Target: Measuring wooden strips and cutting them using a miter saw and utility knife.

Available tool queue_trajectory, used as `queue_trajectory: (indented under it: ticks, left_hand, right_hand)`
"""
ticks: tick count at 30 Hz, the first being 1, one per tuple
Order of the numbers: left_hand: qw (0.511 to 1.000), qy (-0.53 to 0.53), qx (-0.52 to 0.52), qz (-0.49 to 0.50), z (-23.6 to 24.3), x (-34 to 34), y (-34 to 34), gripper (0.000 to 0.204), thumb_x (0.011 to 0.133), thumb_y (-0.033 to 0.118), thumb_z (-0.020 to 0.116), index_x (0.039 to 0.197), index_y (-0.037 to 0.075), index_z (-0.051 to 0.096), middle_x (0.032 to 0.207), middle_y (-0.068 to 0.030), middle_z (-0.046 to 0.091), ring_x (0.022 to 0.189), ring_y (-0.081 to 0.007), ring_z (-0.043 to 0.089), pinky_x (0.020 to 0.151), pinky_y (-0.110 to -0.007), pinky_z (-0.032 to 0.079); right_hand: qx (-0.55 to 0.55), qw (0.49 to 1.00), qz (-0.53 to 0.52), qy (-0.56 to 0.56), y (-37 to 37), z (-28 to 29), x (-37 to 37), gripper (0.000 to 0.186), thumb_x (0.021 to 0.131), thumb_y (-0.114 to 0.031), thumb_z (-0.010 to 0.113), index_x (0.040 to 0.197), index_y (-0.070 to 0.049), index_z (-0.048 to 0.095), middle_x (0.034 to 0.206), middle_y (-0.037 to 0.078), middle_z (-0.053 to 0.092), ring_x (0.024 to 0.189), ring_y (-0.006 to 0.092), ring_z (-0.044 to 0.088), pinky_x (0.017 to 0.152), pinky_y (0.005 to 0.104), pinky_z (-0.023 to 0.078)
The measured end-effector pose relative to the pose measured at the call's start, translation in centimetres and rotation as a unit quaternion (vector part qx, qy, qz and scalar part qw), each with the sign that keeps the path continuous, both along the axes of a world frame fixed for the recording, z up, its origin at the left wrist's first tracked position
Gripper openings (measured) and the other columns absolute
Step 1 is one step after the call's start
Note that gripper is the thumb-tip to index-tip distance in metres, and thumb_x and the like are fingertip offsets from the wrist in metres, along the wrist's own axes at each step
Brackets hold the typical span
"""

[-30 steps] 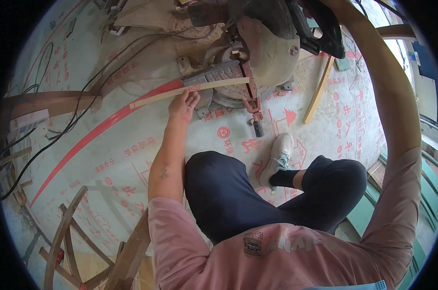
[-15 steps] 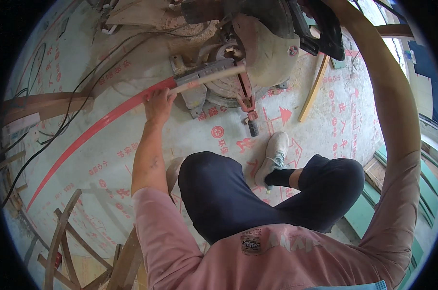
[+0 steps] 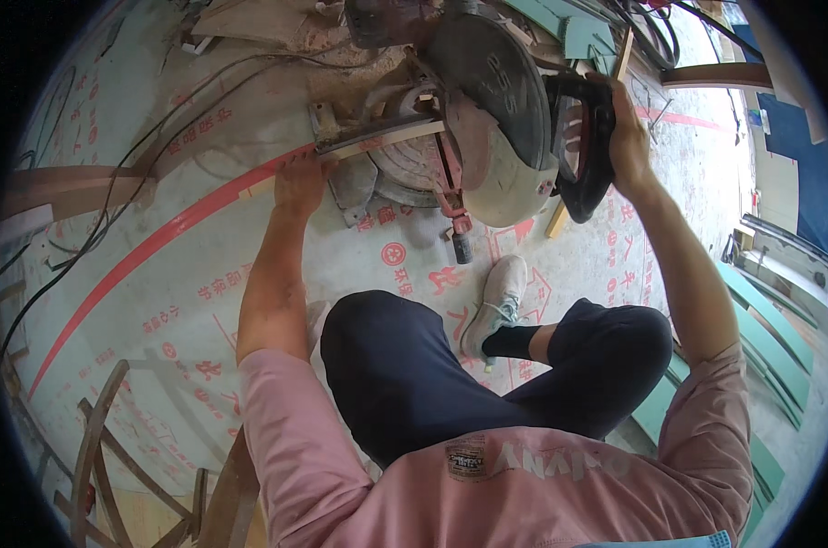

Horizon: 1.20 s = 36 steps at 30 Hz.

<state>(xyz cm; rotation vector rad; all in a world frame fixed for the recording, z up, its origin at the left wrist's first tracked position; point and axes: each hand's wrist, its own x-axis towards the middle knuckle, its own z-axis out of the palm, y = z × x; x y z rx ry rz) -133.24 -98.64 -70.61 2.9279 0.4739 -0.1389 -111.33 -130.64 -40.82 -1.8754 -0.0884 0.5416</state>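
Observation:
A mitre saw stands on the floor in front of me. My right hand is closed round its black handle, at the right of the saw head. A thin pale wooden strip lies along the saw's fence, one end reaching the slot in the round base. My left hand is closed on this strip, left of the base; a bit of it sticks out past the hand. The pale blade guard hides the blade.
Black cables run across the floor at left. Curved brown wooden frame pieces stand at the lower left. Another wooden strip lies on the floor behind the guard. Green boards lie at right. Sawdust and scraps lie behind the saw.
My right hand has brought the saw's handle and head down and nearer to me. The strip has swung closer to the fence, with my left hand still on it.

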Motion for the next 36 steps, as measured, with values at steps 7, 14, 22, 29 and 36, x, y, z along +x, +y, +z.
queue_trajectory:
  ticks: [7,14,22,29,36]
  left_hand:
    - [0.999,0.011,-0.032,0.002,0.5,0.4,0.6,0.050,0.096,0.052,0.054,0.110,0.007,0.067,0.102,-0.0147,0.071,0.102,-0.0309,0.067,0.089,-0.046,0.050]
    - [0.995,0.036,-0.087,0.012,2.0,0.4,1.0,0.047,0.095,0.053,0.055,0.102,0.010,0.072,0.093,-0.0136,0.073,0.091,-0.0314,0.070,0.081,-0.048,0.052]
    - [0.995,0.016,-0.103,0.000,2.1,0.4,1.0,0.046,0.097,0.050,0.054,0.114,0.010,0.067,0.101,-0.0174,0.071,0.098,-0.0356,0.068,0.083,-0.048,0.053]
    - [0.992,0.074,-0.099,0.029,2.4,1.0,0.6,0.050,0.096,0.053,0.053,0.111,0.008,0.069,0.106,-0.0149,0.072,0.103,-0.0317,0.068,0.093,-0.048,0.049]
    - [0.990,0.062,-0.121,0.036,3.4,-0.2,1.2,0.047,0.096,0.051,0.055,0.115,0.010,0.066,0.106,-0.0169,0.070,0.103,-0.0371,0.066,0.090,-0.051,0.048]
  right_hand:
    - [0.000,0.989,0.073,-0.126,-3.8,-4.2,-1.7,0.053,0.107,-0.050,0.029,0.137,-0.009,0.045,0.077,0.008,0.059,0.060,0.0141,0.058,0.055,0.0273,0.050]
    - [-0.001,0.987,0.059,-0.149,-4.1,-5.7,-3.2,0.054,0.107,-0.049,0.027,0.138,-0.008,0.044,0.075,0.007,0.057,0.057,0.0150,0.055,0.053,0.0271,0.047]
    - [-0.021,0.983,0.060,-0.173,-5.3,-8.2,-4.4,0.060,0.105,-0.054,0.024,0.138,-0.006,0.038,0.070,0.009,0.057,0.054,0.0163,0.056,0.049,0.0276,0.047]
    - [-0.021,0.981,0.045,-0.188,-6.3,-10.2,-5.6,0.060,0.104,-0.055,0.023,0.136,-0.006,0.039,0.070,0.010,0.058,0.055,0.0166,0.056,0.052,0.0277,0.047]
    - [-0.035,0.981,0.050,-0.187,-6.3,-9.6,-4.9,0.058,0.106,-0.049,0.024,0.130,-0.003,0.049,0.086,0.011,0.061,0.073,0.0204,0.061,0.069,0.0309,0.049]
